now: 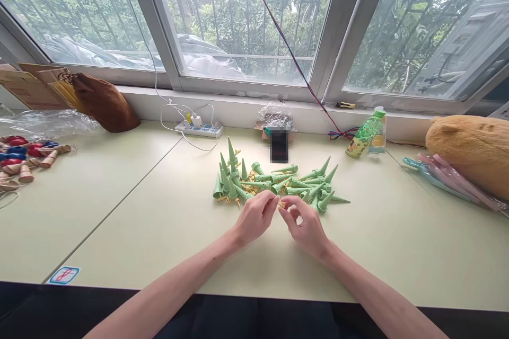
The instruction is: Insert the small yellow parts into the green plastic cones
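My left hand (258,213) and my right hand (305,221) meet over the near edge of a heap of green plastic watering spikes (233,188). Thumb and finger of the right hand pinch a small yellow plastic piece (281,204). The left fingers are closed right beside it; what they hold is hidden behind the hand. The spikes are pointed cones with ribbed collars, some standing on end, others lying on their sides. More small yellow pieces (228,200) lie among them.
Behind the heap stands a small box (262,128) with clear wrap and a blurred dark rectangle (279,145). A power strip (202,128), a green-capped bottle (363,135), a brown plush (473,151) and a brown bag (105,103) line the windowsill. Wooden kendama toys (26,161) lie left.
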